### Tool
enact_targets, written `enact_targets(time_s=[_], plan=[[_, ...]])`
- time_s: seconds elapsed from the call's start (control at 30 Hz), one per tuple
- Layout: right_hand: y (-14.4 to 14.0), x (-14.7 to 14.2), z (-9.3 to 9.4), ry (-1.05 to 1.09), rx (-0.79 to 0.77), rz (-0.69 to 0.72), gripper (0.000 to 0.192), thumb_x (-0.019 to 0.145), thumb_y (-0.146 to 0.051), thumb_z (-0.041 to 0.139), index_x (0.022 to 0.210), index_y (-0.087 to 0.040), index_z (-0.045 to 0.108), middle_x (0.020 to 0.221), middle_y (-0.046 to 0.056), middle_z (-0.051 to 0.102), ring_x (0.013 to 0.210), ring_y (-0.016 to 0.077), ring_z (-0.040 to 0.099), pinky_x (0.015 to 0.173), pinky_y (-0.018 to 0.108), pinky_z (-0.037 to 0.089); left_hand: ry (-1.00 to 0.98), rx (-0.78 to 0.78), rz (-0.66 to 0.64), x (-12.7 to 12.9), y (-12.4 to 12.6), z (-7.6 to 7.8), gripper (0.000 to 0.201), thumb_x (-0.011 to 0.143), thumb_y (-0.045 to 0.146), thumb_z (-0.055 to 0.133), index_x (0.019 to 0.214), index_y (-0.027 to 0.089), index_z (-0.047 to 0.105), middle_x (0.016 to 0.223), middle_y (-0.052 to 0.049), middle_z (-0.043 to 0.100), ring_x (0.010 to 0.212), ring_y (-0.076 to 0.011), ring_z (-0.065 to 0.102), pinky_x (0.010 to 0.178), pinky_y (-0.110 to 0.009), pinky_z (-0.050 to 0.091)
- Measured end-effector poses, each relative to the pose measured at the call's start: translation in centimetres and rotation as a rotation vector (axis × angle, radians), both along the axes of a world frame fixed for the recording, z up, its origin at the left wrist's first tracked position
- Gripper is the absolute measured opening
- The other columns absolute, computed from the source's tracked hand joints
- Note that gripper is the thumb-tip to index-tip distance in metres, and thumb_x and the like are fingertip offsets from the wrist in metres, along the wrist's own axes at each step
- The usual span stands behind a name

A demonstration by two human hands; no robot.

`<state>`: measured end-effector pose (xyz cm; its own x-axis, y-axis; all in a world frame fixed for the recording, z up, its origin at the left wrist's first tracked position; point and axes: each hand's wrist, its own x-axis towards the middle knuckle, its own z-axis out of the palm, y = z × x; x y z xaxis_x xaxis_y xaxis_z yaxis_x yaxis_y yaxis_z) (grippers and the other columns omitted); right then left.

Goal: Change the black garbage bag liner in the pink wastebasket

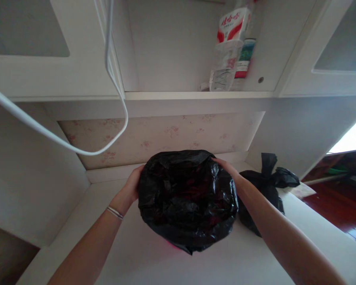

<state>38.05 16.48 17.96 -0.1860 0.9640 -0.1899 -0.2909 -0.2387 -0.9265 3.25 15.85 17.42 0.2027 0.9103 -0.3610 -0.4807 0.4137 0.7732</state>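
A black garbage bag [186, 206] lines a round bin, its edge folded outward over the rim and its mouth facing me. A sliver of the bin's pink wall [173, 244] shows beneath the bag's lower edge. My left hand [134, 183] holds the bag-covered rim from the left, its fingertips hidden behind the plastic. On the far right side of the rim, my right hand [230, 169] grips the bag, fingers partly tucked behind it. Beyond my right forearm sits a second black garbage bag [259, 188], knotted at the top.
The bin stands on a white countertop [142, 257]. Above is an open white cabinet shelf [172, 95] holding clear plastic bottles [225, 67]. A white cable [89, 152] loops down at upper left. Floral wallpaper [154, 136] is behind; a red-brown floor [341, 202] lies right.
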Motion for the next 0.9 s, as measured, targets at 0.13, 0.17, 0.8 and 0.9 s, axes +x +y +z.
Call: enact_targets(time_s=[0.13,0.17,0.8,0.9], plan=[[0.6,0.8,0.7,0.068,-0.038,0.068,0.057,0.095,-0.067,0.041,0.103,-0.020,0.071,0.090,0.010,0.080,0.091,0.0325,0.076,0.089,0.050,0.060,0.033,0.014,0.014,-0.8,1.8,1.3,0.028,0.083,0.033,0.058,0.093,0.013,0.075,0.071,-0.009,0.077,0.061,-0.0276,0.073,0.060,-0.038,0.060],[0.6,0.8,0.5,0.078,-0.054,0.090,0.062,0.095,-0.071,0.036,0.106,-0.020,0.070,0.091,0.010,0.080,0.092,0.0324,0.076,0.090,0.051,0.060,0.046,0.011,0.005,-0.8,2.1,1.5,0.027,0.083,0.033,0.060,0.093,0.013,0.075,0.071,-0.009,0.076,0.060,-0.0273,0.072,0.059,-0.037,0.060],[1.6,0.5,1.1,0.011,0.191,-0.204,0.031,0.078,-0.048,0.082,0.092,-0.025,0.067,0.079,0.000,0.075,0.068,0.0185,0.069,0.067,0.030,0.057,0.109,0.301,0.255,1.0,3.5,1.2,0.047,0.053,0.031,0.095,0.091,0.021,0.069,0.078,0.005,0.071,0.067,-0.0129,0.066,0.065,-0.022,0.053],[2.5,0.3,0.6,0.000,0.220,-0.263,0.039,0.071,-0.050,0.087,0.087,-0.024,0.063,0.073,-0.003,0.070,0.063,0.0158,0.065,0.064,0.028,0.055,0.136,0.295,0.253,1.6,2.8,1.2,0.043,0.057,0.032,0.093,0.092,0.020,0.071,0.082,0.003,0.073,0.071,-0.0132,0.067,0.068,-0.021,0.052]])
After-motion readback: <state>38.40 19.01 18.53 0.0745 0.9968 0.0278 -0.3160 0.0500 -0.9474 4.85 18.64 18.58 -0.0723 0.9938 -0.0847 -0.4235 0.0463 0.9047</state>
